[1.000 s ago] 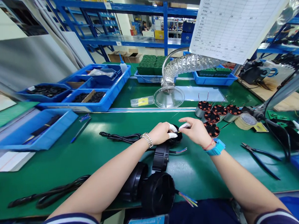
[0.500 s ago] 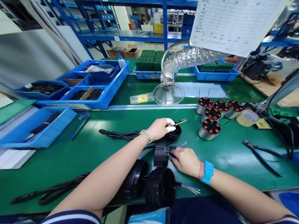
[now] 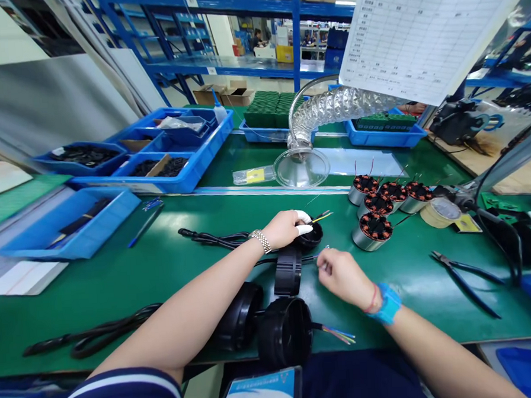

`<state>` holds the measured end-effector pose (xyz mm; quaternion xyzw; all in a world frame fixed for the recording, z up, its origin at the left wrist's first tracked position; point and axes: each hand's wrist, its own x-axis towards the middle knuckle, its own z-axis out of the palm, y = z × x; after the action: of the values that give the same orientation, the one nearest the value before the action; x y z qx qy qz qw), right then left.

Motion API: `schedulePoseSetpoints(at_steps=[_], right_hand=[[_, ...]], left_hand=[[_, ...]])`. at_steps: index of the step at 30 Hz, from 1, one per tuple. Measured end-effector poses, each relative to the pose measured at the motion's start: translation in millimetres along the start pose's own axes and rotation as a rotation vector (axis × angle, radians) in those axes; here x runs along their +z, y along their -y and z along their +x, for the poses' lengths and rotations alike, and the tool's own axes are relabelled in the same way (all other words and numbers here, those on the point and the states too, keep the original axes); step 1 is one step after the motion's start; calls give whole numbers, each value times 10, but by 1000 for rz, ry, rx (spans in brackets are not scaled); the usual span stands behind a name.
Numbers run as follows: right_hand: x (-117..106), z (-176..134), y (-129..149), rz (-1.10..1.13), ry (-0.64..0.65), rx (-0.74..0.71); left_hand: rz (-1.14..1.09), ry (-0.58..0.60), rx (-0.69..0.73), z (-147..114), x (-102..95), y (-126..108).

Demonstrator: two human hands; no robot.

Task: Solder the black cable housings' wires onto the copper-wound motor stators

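Observation:
My left hand [image 3: 288,228], with white covers on its fingertips, pinches a black cable whose thin coloured wires [image 3: 323,216] stick out to the right. Under it is a round black housing [image 3: 310,238]. Nearer me a second black housing [image 3: 288,273] lies on its side with a cable through it. My right hand [image 3: 344,276] is closed at the wire ends of that cable, its fingertips hiding most of them. Closest to me are a third black housing [image 3: 285,331] with several loose coloured wires [image 3: 339,334] and another black housing [image 3: 238,316], partly behind my left forearm.
Several copper-wound stators [image 3: 371,230] stand at the right, near cutting pliers [image 3: 468,277]. A fume hood funnel [image 3: 302,168] hangs behind my left hand. Blue bins [image 3: 89,223] and a pen [image 3: 145,226] are at the left. Coiled black cables [image 3: 116,331] lie front left.
My right hand has moved slightly right and up, from beside the second housing to its cable's wire ends. My left hand has stayed on its cable. The view has shifted slightly.

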<state>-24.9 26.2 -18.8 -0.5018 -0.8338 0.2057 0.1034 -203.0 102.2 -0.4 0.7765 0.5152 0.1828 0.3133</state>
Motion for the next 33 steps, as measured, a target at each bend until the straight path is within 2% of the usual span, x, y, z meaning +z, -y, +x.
schedulePoseSetpoints(at_steps=[2,4,6,14,21,28,33], right_hand=[[-132,43,-99,266,-153,27],[-223,121,-185,672,-301,96],[-271,205,-243,969,-367,155],[-334,367,-225,1308,-470,198],[-321,446,-224,1284,-622,156],[-317,461,-242,1195,-618,188],[-221,450,-218,1089,-581,221]], left_hand=[[-4,-5,-1,4,1,3],[-6,-4,-8,6,1,-1],[-2,-1,-9,5,-1,-7],[7,3,-4,-8,-18,-36],[-3,3,-17,-6,-13,-28],[-3,-5,-24,-12,-14,-47],[-20,-65,-76,-9,-15,-43]])
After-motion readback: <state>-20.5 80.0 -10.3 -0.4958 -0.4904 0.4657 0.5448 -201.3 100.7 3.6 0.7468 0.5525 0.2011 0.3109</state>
